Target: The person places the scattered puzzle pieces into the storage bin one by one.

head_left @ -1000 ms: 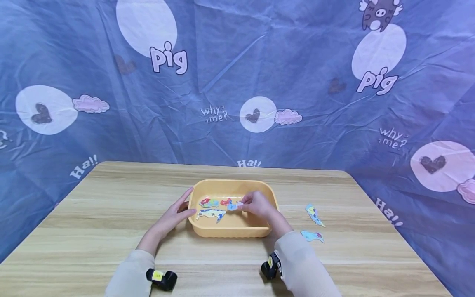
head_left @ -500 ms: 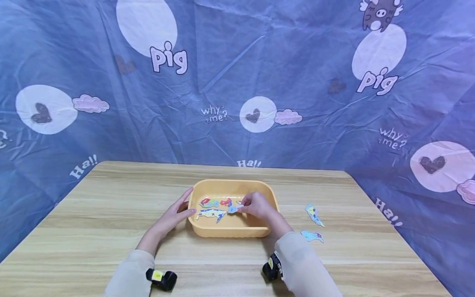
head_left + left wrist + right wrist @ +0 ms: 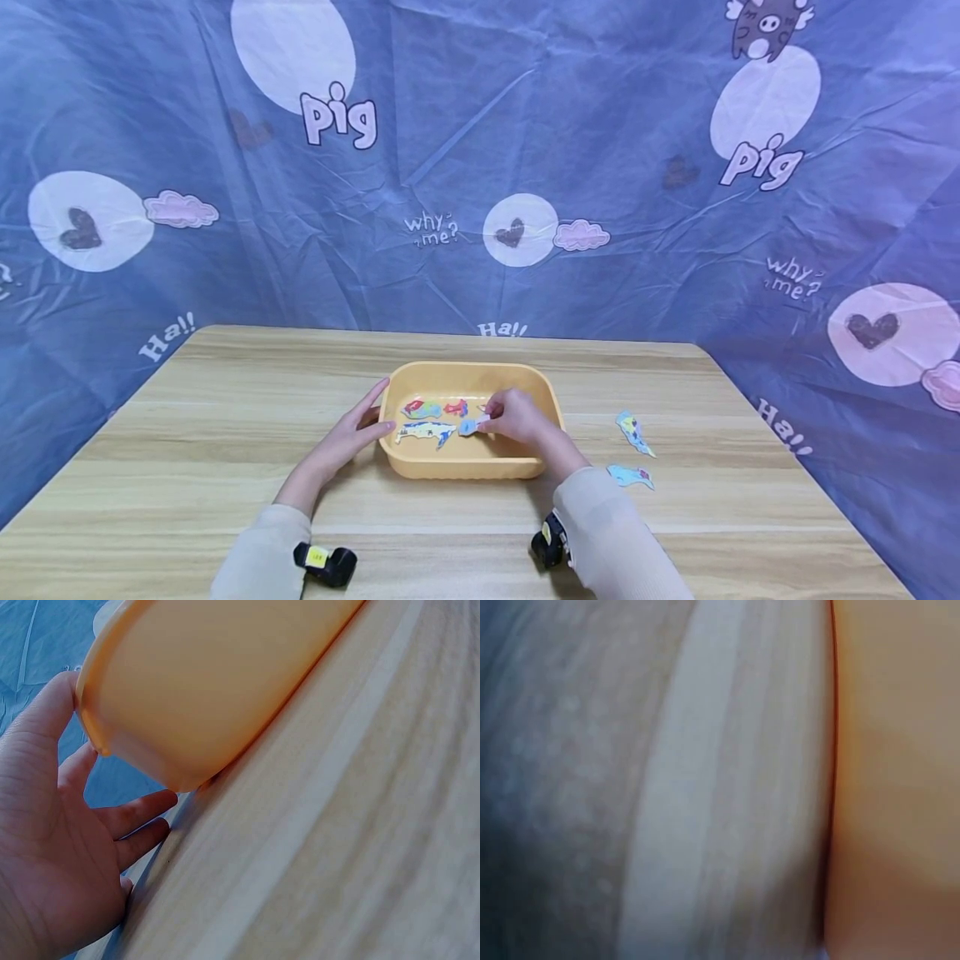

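Observation:
A yellow plastic basin (image 3: 468, 468) stands on the table, with my left hand (image 3: 351, 433) at its left end. In the left wrist view, the thumb of that hand (image 3: 56, 840) touches the rim while the other fingers extend loosely along the outer wall. Inside the basin, my right hand (image 3: 517, 417) pinches a light-blue, irregular puzzle piece (image 3: 468, 427) between thumb and fingers, low over the floor. Beside it lie a long white-and-blue piece (image 3: 426, 430), a green-and-red piece (image 3: 422, 409) and a red piece (image 3: 455, 407). The right wrist view shows no fingers.
Right of the basin, a blue-and-yellow piece (image 3: 634, 433) and a light-blue piece (image 3: 630, 477) lie on the wooden table (image 3: 225, 417). A blue printed cloth (image 3: 450, 167) hangs behind the table.
The light-blue piece in my right hand has shifted slightly down and toward the near side of the basin. My left hand keeps its place at the basin's left end.

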Demonstrator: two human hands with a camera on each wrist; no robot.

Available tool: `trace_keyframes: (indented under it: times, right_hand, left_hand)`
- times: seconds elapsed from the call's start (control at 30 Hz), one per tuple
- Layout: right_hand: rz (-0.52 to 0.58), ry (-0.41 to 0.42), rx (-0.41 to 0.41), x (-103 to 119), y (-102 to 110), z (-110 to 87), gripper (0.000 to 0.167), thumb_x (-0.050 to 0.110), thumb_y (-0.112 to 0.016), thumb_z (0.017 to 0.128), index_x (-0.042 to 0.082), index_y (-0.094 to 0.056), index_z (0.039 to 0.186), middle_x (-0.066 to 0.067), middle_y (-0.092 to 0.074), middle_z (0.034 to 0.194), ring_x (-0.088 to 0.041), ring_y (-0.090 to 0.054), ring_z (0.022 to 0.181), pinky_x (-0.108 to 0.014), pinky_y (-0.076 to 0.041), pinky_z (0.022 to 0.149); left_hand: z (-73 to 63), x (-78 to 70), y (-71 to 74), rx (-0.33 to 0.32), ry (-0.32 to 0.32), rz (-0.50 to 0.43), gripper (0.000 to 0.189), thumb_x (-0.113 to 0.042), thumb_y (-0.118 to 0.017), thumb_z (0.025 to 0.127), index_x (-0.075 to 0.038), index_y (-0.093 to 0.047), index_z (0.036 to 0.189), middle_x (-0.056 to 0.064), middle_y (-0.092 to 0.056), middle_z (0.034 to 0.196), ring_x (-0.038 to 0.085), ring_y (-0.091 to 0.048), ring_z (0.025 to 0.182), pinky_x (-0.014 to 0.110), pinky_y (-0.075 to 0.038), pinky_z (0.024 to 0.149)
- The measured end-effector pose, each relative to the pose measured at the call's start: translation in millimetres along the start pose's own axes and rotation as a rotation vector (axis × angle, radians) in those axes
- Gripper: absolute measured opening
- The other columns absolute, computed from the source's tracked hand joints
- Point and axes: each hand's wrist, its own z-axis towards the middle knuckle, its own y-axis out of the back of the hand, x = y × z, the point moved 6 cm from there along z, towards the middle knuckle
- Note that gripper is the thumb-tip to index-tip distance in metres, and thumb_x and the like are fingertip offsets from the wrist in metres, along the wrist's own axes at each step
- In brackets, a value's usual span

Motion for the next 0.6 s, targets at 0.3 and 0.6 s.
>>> trace_keyframes:
  times: [0.3,0.6]
  right_hand:
    - [0.024,0.034,-0.004,3.2,-0.3,-1.3,0.020,0.012,-0.074,0.066,0.001,-0.060,0.075,0.001,-0.055,0.066,-0.009,-0.048,0.061,-0.021,-0.042,0.056]
    - [0.042,0.036,-0.019,2.4,2.4,-1.0,0.015,0.010,-0.071,0.069,0.001,-0.061,0.074,0.001,-0.056,0.066,-0.009,-0.049,0.060,-0.021,-0.042,0.055]
  left_hand:
    - [-1.0,0.2,-0.6,0.013,0.004,-0.006,0.068,-0.017,-0.055,0.084,-0.024,-0.016,0.139,0.025,-0.036,0.127,0.032,-0.033,0.117,0.048,-0.021,0.096]
    - [0.4,0.5,-0.2,0.008,0.008,0.000,0.067,-0.015,-0.055,0.084,-0.025,-0.017,0.139,0.025,-0.036,0.127,0.032,-0.034,0.116,0.049,-0.019,0.096]
